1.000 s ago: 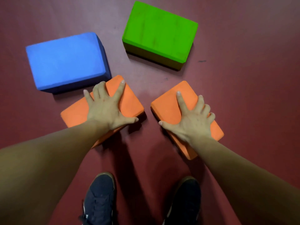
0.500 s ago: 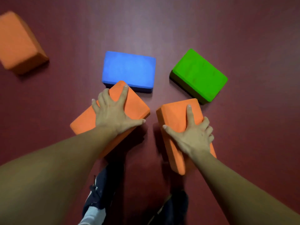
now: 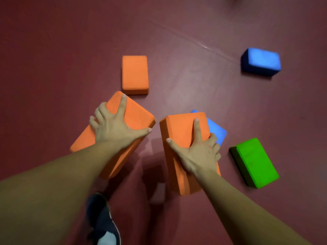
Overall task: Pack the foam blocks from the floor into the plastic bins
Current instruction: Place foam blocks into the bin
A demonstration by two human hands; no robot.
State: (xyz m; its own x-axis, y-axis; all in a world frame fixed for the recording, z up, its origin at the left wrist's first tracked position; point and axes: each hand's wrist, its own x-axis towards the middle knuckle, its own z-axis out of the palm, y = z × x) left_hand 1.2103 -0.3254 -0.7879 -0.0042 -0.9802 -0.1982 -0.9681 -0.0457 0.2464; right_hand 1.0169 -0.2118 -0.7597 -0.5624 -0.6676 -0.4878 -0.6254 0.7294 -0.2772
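The orange blocks [image 3: 135, 73] look like matt foam, finely grainy to my eye; the green block [image 3: 256, 161] and blue block [image 3: 263, 61] are equally dull. The floor [image 3: 53, 68] is smooth, with a faint sheen. My shoe [image 3: 100, 218] looks matt.

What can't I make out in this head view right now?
Head view:
Plastic bins: out of frame.
Near blue block: mostly hidden behind the right orange block, gripped by the right hand.
Left orange block: near end hidden under the left hand and forearm.
Far blue block: blurred.
Shoe: cut by the bottom edge.
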